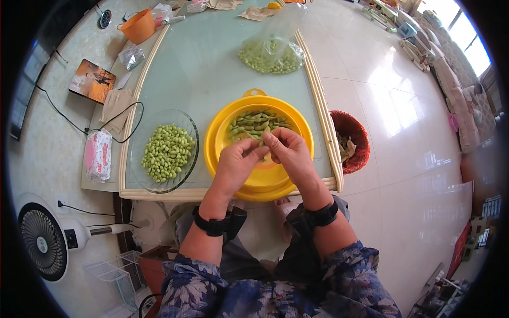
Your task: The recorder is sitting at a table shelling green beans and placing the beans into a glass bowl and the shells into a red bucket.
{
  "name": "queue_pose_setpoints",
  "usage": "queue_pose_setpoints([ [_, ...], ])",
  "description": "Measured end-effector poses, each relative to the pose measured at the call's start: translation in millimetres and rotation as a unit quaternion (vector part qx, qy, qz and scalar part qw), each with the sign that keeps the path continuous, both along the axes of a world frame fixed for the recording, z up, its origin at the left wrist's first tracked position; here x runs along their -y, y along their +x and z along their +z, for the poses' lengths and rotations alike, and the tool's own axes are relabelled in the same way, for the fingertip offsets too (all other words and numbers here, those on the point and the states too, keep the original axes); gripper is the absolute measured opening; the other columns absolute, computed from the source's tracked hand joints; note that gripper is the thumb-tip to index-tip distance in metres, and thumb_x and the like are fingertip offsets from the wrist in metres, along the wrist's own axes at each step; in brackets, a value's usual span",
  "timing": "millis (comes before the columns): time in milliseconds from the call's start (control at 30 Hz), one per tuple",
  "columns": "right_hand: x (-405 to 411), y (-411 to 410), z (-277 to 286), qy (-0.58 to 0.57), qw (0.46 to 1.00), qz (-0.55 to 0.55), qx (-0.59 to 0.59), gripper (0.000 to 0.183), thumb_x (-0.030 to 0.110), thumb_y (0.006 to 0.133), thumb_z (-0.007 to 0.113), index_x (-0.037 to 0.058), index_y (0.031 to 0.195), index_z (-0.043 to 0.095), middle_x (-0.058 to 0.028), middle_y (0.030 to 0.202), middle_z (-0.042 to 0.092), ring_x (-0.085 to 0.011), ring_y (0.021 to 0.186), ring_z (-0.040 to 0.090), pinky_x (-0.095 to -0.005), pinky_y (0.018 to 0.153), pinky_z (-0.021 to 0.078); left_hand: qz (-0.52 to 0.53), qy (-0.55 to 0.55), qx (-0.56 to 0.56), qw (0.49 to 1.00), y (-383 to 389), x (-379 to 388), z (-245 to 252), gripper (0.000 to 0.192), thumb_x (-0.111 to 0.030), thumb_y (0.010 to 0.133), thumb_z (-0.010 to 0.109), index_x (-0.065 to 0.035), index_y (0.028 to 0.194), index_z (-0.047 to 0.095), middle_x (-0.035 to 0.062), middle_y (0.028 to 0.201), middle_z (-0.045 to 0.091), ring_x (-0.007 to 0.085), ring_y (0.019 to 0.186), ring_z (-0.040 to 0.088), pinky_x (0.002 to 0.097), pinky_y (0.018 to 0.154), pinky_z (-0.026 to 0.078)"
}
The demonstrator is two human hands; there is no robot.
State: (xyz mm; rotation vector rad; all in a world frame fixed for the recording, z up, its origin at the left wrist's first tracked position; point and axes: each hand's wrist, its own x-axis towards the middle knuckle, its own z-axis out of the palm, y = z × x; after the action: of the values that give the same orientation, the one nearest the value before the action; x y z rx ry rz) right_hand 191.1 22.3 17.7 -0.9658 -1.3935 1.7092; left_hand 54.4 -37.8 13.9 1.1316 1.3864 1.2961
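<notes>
Over a yellow plastic basin [212,131] my two hands meet, pinching one green soybean pod [261,141] between them. My left hand [238,159] grips its near end with thumb and forefinger. My right hand [290,153] holds the other end, and its fingers partly cover the pod. Unshelled edamame pods [254,121] lie heaped at the far side inside the basin. To the left, a clear glass dish [187,179] holds a mound of shelled green soybeans [168,153]. Farther back on the glass tabletop sits a clear plastic bag [274,51] with many more green beans inside.
A bin with a red liner [350,135] stands on the floor by the table's right edge [318,103]. Along the left are a wipes pack [98,155], a black cable [135,104], a photo panel [93,81], an orange basket [138,27] and a white fan [43,238].
</notes>
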Motion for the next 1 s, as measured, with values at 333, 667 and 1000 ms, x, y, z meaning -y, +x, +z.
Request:
queue_pose_setpoints([
  [333,1,3,0,0.031,0.997,0.051,-0.042,0.015,0.013,0.091,0.057,0.0000,0.086,0.054,-0.0002,0.076,0.056,-0.0062,0.069,0.051,-0.0202,0.063,0.0427,-0.081,-0.125,0.224,0.963,-5,4,8,0.026,-0.029,0.095,0.051,-0.0068,0.085,0.060,-0.0035,0.068,0.052,0.0012,0.051,0.037,0.0163,0.045,0.027],
  [667,-1,4,1,-0.048,0.994,0.073,-0.060,0.020,0.019,0.092,0.056,0.0018,0.081,0.054,0.0038,0.068,0.053,-0.0033,0.064,0.047,-0.0191,0.056,0.0383,0.017,-0.018,0.075,0.997,9,8,5,0.035,-0.034,0.097,0.043,-0.0052,0.081,0.055,-0.0047,0.065,0.046,0.0024,0.053,0.037,0.0184,0.047,0.030],
  [1000,3,-2,-7,0.072,0.997,0.014,-0.027,0.020,0.017,0.092,0.057,0.0020,0.080,0.054,0.0052,0.068,0.047,-0.0027,0.063,0.040,-0.0185,0.054,0.0342,-0.026,-0.084,0.250,0.964,5,4,7,0.021,-0.032,0.090,0.061,-0.0116,0.085,0.058,-0.0098,0.059,0.038,-0.0003,0.047,0.029,0.0157,0.041,0.022],
])
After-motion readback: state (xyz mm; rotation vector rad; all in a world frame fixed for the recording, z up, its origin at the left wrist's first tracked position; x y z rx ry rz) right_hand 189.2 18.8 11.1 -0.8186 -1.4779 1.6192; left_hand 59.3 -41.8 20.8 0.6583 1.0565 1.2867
